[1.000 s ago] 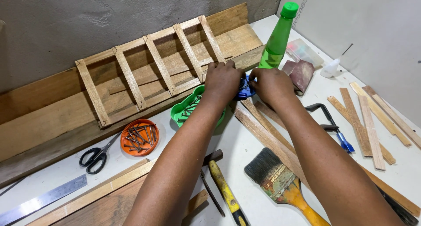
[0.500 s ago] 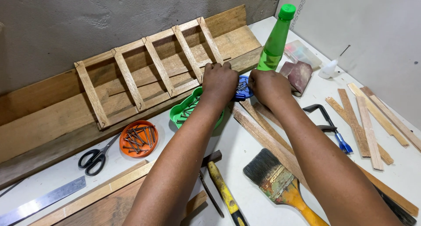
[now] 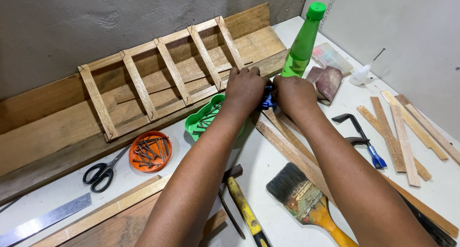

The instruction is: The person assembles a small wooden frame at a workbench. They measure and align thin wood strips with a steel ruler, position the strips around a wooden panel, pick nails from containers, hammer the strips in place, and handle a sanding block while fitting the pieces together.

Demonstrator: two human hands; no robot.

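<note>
Both hands meet at the far middle of the white worktable (image 3: 268, 165), knuckles up. The left hand (image 3: 244, 87) and the right hand (image 3: 293, 93) are curled in from either side around a small blue object (image 3: 267, 101), most of it hidden between the fingers; what it is cannot be told. It sits just in front of the right end of the ladder-like wooden frame (image 3: 158, 84) with 5 crosspieces, which leans on wide planks (image 3: 43, 137) along the grey wall.

Under the left wrist lies a green plastic tray of nails (image 3: 203, 120), and further left an orange round dish of nails (image 3: 150, 151). Black-handled scissors (image 3: 101, 172) lie near that dish, and a steel ruler (image 3: 43, 220) points to the near left corner.

Just behind the right hand stands a green plastic bottle with a green cap (image 3: 303, 43), and beside it a folded piece of brown sandpaper (image 3: 327, 81). Long wooden strips (image 3: 292, 153) run under the right forearm. Toward the right edge lie a black clamp with a blue handle (image 3: 362, 139) and several short wooden slats (image 3: 402, 137).

At the near edge rest a wide paintbrush with an orange handle (image 3: 306, 201) and a yellow-handled hammer (image 3: 242, 204).
</note>
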